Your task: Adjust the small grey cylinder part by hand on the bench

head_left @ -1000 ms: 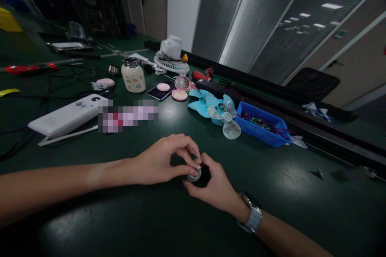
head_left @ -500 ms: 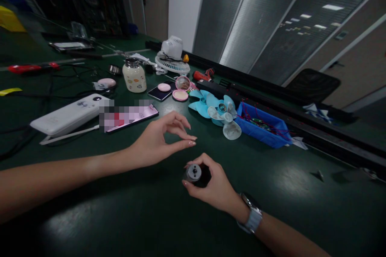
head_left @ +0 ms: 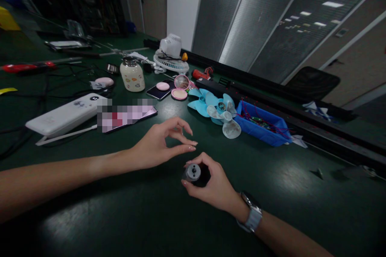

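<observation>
– Beyond both hands, from the head camera, what to note first?

– Across the green table (head_left: pixel 129 225), one blue bin (head_left: pixel 257 133) of tangled wires (head_left: pixel 245 110), next to fan blades (head_left: pixel 199 107), light blue and translucent, overlapping too much for a sure count. Farther back, one white fan (head_left: pixel 171 50), grille down.

– And toward the left?

– Two phones: one lit phone (head_left: pixel 129 119), past the left hand (head_left: pixel 153 146), and one dark phone (head_left: pixel 157 93) bearing one pink disc (head_left: pixel 163 86). Close by, one open pink compact (head_left: pixel 179 94) and one cream bottle (head_left: pixel 132 77), upright. Nearer the left edge, one white device (head_left: pixel 64 116).

– How many things held?

– Just one: a metal cylinder (head_left: pixel 194 172), between thumb and forefinger of the right hand (head_left: pixel 215 184), end face up, with dark spots. Whether resting on the table, cannot tell. One watch (head_left: pixel 253 213) on that wrist.

– And on the left?

– Fingers curved, with only a narrow gap to the thumb; hovering near the cylinder, apart from it.

– Anything in the way?

– Around the cylinder, right thumb and fingers, hiding part of its side.
</observation>
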Demonstrator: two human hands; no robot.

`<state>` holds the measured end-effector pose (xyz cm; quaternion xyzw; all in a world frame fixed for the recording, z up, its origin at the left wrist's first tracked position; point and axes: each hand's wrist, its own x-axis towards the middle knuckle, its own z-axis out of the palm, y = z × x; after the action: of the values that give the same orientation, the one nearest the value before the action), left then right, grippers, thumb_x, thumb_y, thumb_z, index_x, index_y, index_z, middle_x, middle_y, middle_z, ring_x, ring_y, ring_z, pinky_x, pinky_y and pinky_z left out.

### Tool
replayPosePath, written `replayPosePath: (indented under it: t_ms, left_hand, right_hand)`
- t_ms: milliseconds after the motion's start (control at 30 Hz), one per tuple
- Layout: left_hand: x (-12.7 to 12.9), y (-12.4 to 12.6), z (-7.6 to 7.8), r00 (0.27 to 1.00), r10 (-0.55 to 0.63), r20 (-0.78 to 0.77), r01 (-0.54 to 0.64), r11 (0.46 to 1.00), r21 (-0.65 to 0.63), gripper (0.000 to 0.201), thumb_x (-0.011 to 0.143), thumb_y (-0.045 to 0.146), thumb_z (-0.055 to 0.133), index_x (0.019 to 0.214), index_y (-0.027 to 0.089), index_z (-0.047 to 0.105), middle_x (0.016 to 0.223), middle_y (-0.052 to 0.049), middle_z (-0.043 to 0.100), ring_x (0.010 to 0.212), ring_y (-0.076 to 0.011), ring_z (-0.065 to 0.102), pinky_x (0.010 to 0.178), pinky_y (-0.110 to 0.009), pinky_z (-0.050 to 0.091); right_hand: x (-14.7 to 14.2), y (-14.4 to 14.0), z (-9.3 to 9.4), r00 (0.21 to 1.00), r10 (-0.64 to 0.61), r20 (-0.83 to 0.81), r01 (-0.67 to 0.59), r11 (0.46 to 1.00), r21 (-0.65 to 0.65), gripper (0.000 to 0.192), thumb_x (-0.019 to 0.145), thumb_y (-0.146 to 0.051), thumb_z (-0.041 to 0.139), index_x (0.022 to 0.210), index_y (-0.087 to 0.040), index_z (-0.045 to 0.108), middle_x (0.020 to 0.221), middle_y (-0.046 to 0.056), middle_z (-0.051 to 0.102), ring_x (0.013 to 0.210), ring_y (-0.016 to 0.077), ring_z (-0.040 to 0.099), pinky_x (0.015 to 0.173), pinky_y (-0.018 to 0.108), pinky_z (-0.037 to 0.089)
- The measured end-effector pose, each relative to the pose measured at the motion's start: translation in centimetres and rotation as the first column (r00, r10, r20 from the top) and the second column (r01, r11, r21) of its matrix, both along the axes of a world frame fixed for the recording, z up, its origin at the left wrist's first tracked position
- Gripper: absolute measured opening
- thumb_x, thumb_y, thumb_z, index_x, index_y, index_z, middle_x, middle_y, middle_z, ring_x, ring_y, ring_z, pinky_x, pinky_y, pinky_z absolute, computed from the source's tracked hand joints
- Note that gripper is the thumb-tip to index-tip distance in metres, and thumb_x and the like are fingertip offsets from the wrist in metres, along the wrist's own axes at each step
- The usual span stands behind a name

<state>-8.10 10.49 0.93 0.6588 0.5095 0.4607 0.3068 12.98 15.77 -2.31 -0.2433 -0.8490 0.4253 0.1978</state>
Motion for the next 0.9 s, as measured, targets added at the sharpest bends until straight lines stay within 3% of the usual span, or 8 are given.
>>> replayPosePath:
  t_ms: [167, 400, 633, 767, 900]
  left_hand:
    - [1.5, -1.8, 0.7, 0.982, -0.158, -0.107, 0.157, 0.987, -0.017, 0.030, 0.085, 0.026, 0.071, 0.107, 0.021, 0.052, 0.095, 0.000, 0.075, 0.096, -0.0193, 0.071, 0.087, -0.031, 0.049]
    - [1.4, -1.7, 1.0, 0.955, -0.111, -0.277, 0.139, 0.987, 0.082, 0.025, 0.085, 0.024, 0.071, 0.105, 0.021, 0.057, 0.106, -0.001, 0.071, 0.099, -0.0190, 0.065, 0.088, -0.032, 0.042]
    - [1.2, -1.4, 1.2, 0.933, -0.160, -0.324, 0.180, 0.983, 0.036, 0.020, 0.087, 0.025, 0.066, 0.106, 0.020, 0.061, 0.104, -0.003, 0.068, 0.097, -0.0196, 0.064, 0.086, -0.032, 0.044]
    - [1.2, -1.5, 1.1, 0.935, -0.168, -0.313, 0.184, 0.983, 0.023, 0.022, 0.086, 0.026, 0.068, 0.106, 0.020, 0.061, 0.104, -0.003, 0.070, 0.097, -0.0204, 0.066, 0.086, -0.033, 0.046]
    - [1.2, -1.8, 0.9, 0.975, -0.075, -0.210, 0.097, 0.991, 0.094, 0.028, 0.085, 0.028, 0.070, 0.108, 0.021, 0.055, 0.100, -0.003, 0.074, 0.096, -0.0220, 0.070, 0.090, -0.036, 0.049]
  right_hand:
    - [-0.2, 0.0, -0.1, 1.000, -0.011, -0.021, 0.012, 0.999, 0.038, 0.028, 0.067, -0.022, 0.076, 0.084, -0.021, 0.053, 0.084, 0.000, 0.060, 0.079, 0.0186, 0.058, 0.071, 0.033, 0.045]
    - [-0.3, 0.0, -0.2, 1.000, 0.002, -0.031, -0.001, 0.999, 0.041, 0.027, 0.068, -0.022, 0.075, 0.085, -0.021, 0.054, 0.084, 0.000, 0.060, 0.079, 0.0184, 0.058, 0.071, 0.033, 0.044]
    - [-0.3, 0.1, -0.2, 1.000, 0.003, -0.031, -0.002, 0.999, 0.042, 0.028, 0.068, -0.021, 0.075, 0.086, -0.021, 0.054, 0.086, 0.001, 0.061, 0.082, 0.0189, 0.058, 0.073, 0.033, 0.044]
    - [-0.3, 0.1, -0.3, 0.999, 0.005, -0.035, -0.003, 0.998, 0.056, 0.029, 0.068, -0.022, 0.075, 0.086, -0.021, 0.053, 0.086, 0.000, 0.061, 0.081, 0.0185, 0.059, 0.072, 0.032, 0.045]
    - [-0.3, 0.1, -0.3, 1.000, -0.005, -0.025, 0.007, 0.999, 0.054, 0.030, 0.068, -0.023, 0.076, 0.088, -0.022, 0.053, 0.088, 0.001, 0.062, 0.083, 0.0194, 0.060, 0.074, 0.033, 0.046]
